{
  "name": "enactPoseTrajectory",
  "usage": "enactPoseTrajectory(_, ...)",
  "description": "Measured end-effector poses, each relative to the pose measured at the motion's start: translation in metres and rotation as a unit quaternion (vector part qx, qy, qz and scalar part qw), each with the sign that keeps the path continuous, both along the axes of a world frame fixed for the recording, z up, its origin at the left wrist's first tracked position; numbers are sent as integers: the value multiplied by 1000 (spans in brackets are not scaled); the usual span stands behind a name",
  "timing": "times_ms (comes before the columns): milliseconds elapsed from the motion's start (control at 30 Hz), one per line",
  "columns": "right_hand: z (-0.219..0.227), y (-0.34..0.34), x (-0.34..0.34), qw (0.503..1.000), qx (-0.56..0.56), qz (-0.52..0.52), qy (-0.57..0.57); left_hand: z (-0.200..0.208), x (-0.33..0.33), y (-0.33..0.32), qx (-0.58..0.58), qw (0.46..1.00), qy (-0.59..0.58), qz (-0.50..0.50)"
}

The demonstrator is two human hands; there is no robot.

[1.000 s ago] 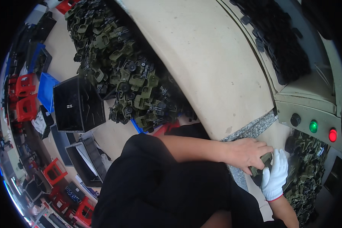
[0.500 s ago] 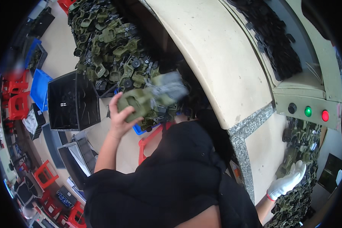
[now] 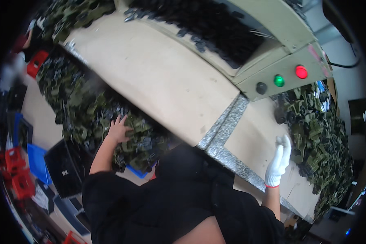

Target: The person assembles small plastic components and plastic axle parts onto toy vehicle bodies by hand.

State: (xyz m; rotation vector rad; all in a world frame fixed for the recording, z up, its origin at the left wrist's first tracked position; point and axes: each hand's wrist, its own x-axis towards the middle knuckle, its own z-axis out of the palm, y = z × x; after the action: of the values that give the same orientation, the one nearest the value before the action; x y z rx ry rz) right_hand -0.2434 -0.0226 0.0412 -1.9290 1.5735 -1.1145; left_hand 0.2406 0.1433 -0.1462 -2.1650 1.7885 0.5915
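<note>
My bare left hand lies over a heap of olive-green plastic toy-vehicle bodies, its fingers spread and touching the near pieces. No piece shows in its grasp. Wearing a white knit glove with a red cuff edge, my right hand is raised above the pale worktop, fingers stretched upward. Nothing is in it. Just right of the glove rises a second heap of green vehicle bodies, some with dark wheels.
A long pale conveyor or bench surface crosses between the heaps, with speckled stone edging. Behind it are a bin of black parts and a panel with green and red buttons. Crates and red stools stand left; a person's arm shows far left.
The view has turned right. My left hand has let go of the green toy-vehicle body and rests on the left heap. My gloved right hand now points more upright, beside the right heap.
</note>
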Motion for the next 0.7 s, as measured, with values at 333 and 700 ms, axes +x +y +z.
enactPoseTrajectory(333, -18, -22, -32, 993, 95, -35, -65, 212, -56, -183, -245, 900, 359, 26)
enactPoseTrajectory(700, 24, -89, -51, 968, 7, -202, 152, 166, -100, -353, -364, 920, 132, 62)
